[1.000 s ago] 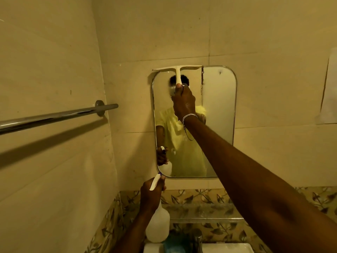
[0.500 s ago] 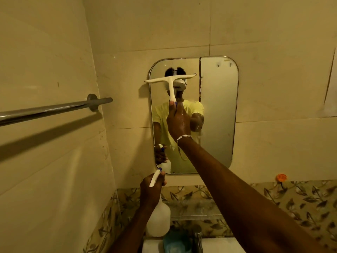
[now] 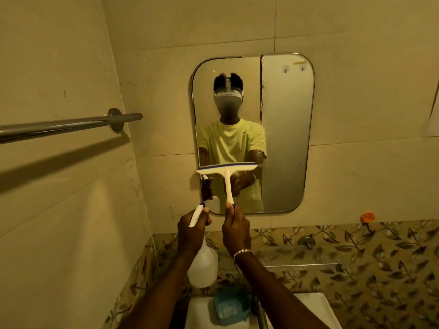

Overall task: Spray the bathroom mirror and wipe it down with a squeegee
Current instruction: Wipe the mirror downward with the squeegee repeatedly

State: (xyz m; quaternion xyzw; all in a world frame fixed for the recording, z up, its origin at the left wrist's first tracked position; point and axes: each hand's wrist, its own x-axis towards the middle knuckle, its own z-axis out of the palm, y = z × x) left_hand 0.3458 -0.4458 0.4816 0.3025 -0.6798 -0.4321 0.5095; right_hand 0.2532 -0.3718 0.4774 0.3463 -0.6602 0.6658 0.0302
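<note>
A rounded rectangular mirror hangs on the beige tiled wall ahead. My right hand grips the bottom of the handle of a white squeegee, whose blade lies level across the lower left part of the glass. My left hand holds a translucent white spray bottle by its trigger head, just below the mirror's lower left corner. A dark vertical streak runs down the mirror's middle. The mirror reflects a person in a yellow shirt.
A metal towel bar juts from the left wall at head height. Below are a white sink with a blue soap dish and a tap. A narrow glass shelf runs along the leaf-patterned tiles, with an orange hook above it.
My right hand has drawn the squeegee straight down the left half of the mirror, from its top edge to its lower part. The left hand and bottle have stayed put.
</note>
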